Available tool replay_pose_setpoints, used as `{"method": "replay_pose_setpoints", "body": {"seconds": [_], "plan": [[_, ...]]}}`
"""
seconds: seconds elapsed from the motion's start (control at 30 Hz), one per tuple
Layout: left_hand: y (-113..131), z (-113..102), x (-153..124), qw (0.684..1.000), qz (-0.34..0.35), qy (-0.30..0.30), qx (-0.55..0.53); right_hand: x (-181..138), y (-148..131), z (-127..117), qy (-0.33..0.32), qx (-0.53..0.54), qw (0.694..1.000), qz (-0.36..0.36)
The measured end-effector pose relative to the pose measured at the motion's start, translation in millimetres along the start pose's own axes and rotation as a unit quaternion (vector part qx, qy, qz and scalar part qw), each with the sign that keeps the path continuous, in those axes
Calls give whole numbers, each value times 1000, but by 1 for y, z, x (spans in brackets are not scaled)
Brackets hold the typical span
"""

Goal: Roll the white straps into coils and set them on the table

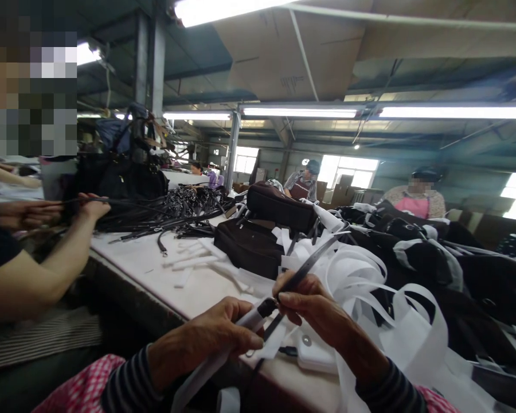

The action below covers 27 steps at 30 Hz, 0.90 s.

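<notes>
My left hand [210, 332] is closed around a black strap end wrapped in a white strip [251, 320], thumb laid along it. Close beside it, my right hand [312, 304] pinches a black strap [313, 259] that slants up to the right. A small piece of metal hardware shows between the two hands, too small to make out fully. Part of the black strap also passes below my fingers. From under my left hand the white wrapping runs down toward the bottom of the view. Curled white strips [355, 267] lie just beyond my right hand.
Black bags [249, 246] rest on the white table [133, 258], with more black bags [477, 275] at right. Black straps with metal clips [193, 203] are heaped at back left. A white box-like object [313, 353] sits below my right hand. A co-worker's arms [64, 258] reach in from the left.
</notes>
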State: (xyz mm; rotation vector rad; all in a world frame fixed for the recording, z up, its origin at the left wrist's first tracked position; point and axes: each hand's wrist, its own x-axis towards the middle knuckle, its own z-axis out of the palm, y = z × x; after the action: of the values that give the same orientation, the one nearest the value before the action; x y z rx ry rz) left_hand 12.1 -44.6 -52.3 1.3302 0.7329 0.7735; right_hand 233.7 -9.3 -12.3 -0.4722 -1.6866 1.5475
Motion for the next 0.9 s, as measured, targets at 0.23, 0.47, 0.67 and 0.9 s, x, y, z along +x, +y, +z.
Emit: {"method": "replay_pose_setpoints", "body": {"seconds": [0.23, 0.47, 0.67, 0.9], "plan": [[2, 11, 7, 998, 17, 40, 45, -4, 1, -8, -20, -49, 999, -11], [-8, 10, 2, 932, 113, 206, 277, -8, 5, -2, -7, -19, 1000, 0], [-10, 11, 1, 839, 186, 303, 412, -17, 6, 0, -26, 11, 1000, 2], [3, 12, -8, 912, 52, 166, 372, -27, -4, -6, -16, -23, 999, 21]]}}
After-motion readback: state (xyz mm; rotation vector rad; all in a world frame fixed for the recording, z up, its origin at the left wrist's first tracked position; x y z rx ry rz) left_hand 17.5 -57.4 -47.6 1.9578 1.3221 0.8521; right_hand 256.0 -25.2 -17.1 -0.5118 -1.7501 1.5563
